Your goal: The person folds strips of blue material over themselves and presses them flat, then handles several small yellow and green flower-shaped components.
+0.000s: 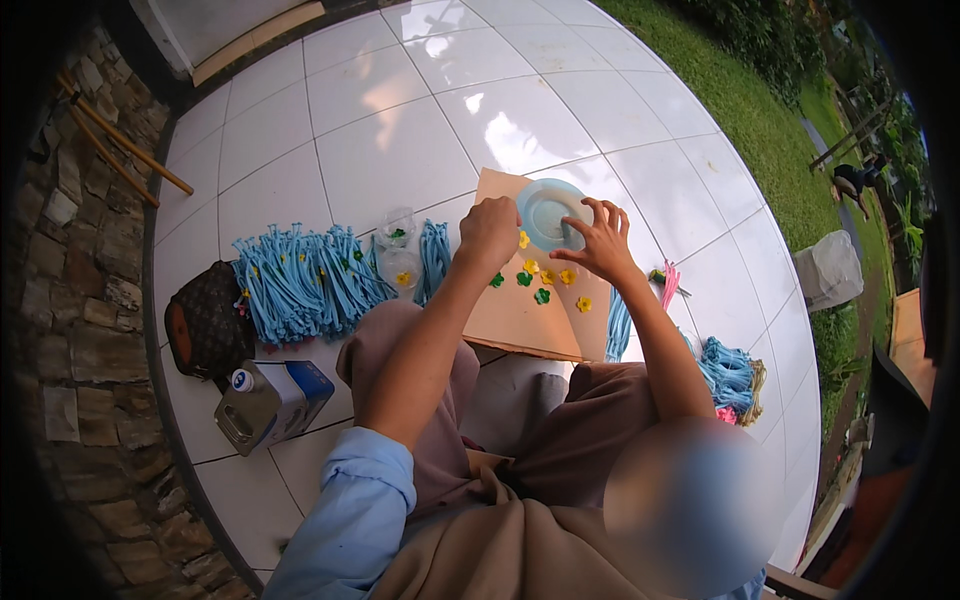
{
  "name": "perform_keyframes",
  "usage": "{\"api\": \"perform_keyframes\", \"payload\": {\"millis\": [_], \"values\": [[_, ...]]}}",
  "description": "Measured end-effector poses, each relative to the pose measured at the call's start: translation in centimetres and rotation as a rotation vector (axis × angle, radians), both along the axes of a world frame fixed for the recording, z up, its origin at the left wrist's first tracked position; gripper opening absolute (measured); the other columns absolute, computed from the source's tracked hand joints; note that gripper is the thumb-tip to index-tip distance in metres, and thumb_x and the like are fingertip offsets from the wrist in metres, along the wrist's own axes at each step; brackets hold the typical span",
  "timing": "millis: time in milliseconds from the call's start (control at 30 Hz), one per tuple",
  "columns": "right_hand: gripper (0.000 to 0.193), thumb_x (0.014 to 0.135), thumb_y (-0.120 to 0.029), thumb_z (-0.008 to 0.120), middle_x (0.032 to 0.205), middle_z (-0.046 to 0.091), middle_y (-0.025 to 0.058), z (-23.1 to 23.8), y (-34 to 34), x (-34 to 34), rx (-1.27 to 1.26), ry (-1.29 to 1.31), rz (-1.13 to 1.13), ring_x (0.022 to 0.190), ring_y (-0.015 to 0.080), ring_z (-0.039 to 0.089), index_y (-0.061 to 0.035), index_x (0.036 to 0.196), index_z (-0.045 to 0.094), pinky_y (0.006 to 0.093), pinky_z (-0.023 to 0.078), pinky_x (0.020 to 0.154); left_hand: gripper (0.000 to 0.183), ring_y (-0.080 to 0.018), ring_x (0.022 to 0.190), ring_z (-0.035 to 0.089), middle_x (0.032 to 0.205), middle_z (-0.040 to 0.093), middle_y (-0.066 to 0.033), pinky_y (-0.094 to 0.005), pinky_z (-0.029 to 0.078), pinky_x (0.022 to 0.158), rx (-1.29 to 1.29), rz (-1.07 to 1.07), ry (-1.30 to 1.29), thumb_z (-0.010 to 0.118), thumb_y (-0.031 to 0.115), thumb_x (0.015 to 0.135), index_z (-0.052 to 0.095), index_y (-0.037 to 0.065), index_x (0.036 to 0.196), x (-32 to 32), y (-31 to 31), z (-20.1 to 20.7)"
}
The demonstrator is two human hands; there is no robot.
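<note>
On a sheet of brown cardboard [535,330] in front of me stands a round, pale-blue translucent dish [550,190]. My left hand [489,236] is closed at the dish's left side, and its curled fingers hide whatever is in them. A small yellow flower [523,240] shows just beside those fingers. Over the dish's right edge is my right hand [600,242], fingers curved and spread apart, with nothing visible in them. Below the dish, several small yellow flowers [567,276] and green flowers [542,297] lie scattered on the cardboard.
Left of the cardboard lie clear plastic cups [400,268] and a heap of thin light-blue stems [310,285]. A brown bag [208,325] and metal can [270,402] stand nearer left. Pink stems [669,283] and more blue bundles [730,372] lie right, on white tiles.
</note>
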State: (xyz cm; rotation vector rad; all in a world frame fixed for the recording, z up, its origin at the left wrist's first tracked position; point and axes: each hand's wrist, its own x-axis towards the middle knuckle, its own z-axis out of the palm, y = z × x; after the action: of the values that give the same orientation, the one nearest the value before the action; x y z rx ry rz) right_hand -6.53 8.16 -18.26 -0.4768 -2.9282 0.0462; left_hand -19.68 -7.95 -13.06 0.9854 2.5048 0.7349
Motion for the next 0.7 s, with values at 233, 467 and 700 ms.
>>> {"api": "perform_keyframes", "payload": {"millis": [233, 467, 700], "values": [[0.058, 0.058, -0.061, 0.068, 0.124, 0.038, 0.0087, 0.1, 0.1, -0.1, 0.028, 0.038, 0.038, 0.121, 0.0324, 0.025, -0.0155, 0.094, 0.069, 0.0526, 0.013, 0.1, 0.018, -0.0279, 0.089, 0.061, 0.089, 0.064, -0.0122, -0.0356, 0.048, 0.08, 0.013, -0.02, 0.008, 0.06, 0.005, 0.069, 0.066, 0.009, 0.085, 0.0, -0.1, -0.3], [0.045, 0.056, -0.049, 0.074, 0.121, 0.042, 0.0056, 0.6, -0.5, 0.0, 0.008, 0.108, 0.073, 0.12, 0.0306, 0.028, -0.0126, 0.083, 0.072, 0.0515, 0.014, 0.103, 0.018, -0.0274, 0.089, 0.061, 0.09, 0.065, -0.0116, -0.0356, 0.048, 0.08, -0.033, -0.037, -0.028, 0.061, 0.007, 0.07, 0.065, 0.009, 0.086, 0.2, -0.3, -0.2], [0.032, 0.061, -0.039, 0.074, 0.121, 0.043, 0.0049, 1.0, -1.0, 0.1, -0.056, 0.111, 0.128, 0.12, 0.0298, 0.028, -0.014, 0.081, 0.072, 0.0502, 0.012, 0.104, 0.017, -0.0272, 0.088, 0.061, 0.089, 0.065, -0.0111, -0.0354, 0.048, 0.079, -0.036, -0.045, -0.014, 0.06, 0.007, 0.07, 0.065, 0.009, 0.086, 0.1, -0.2, -0.5]]}}
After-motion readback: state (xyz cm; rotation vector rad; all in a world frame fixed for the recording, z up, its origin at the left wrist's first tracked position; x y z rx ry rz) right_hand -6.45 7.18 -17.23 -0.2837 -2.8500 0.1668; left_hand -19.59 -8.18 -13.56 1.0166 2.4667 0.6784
